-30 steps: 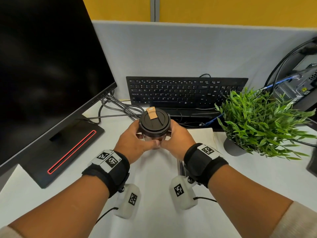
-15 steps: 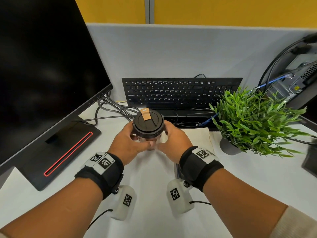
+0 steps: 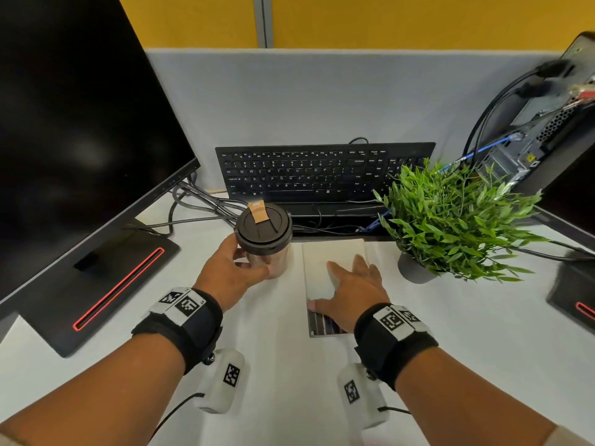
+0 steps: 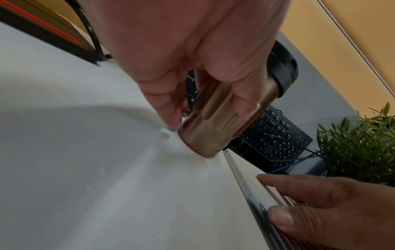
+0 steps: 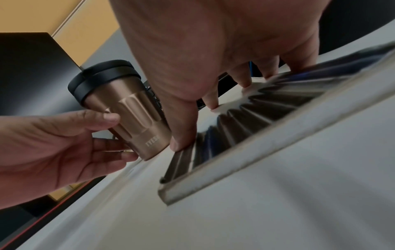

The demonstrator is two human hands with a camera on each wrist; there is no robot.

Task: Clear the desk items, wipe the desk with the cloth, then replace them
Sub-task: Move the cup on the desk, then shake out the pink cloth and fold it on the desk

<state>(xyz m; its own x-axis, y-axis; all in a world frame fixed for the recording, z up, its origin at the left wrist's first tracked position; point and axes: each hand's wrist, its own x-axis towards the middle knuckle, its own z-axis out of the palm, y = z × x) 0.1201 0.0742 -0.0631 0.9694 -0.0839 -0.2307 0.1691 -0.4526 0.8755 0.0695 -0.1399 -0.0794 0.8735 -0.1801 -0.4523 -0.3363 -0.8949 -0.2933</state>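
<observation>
The left hand held a cup with its thumb and fingers curled round the cup's brown side. The cup had a black lid on top, and it stood upright with its bottom on the white desk or just above it; I could not tell which. The right hand lay flat with straight, spread fingers on a thin book, just to the right of the cup. The book lay flat on the desk, and its near end showed dark stripes. A green plant in a grey pot stood to the right of the right hand. A black keyboard leaned against the grey wall beyond both hands. A big black screen stood to the left of the left hand.
</observation>
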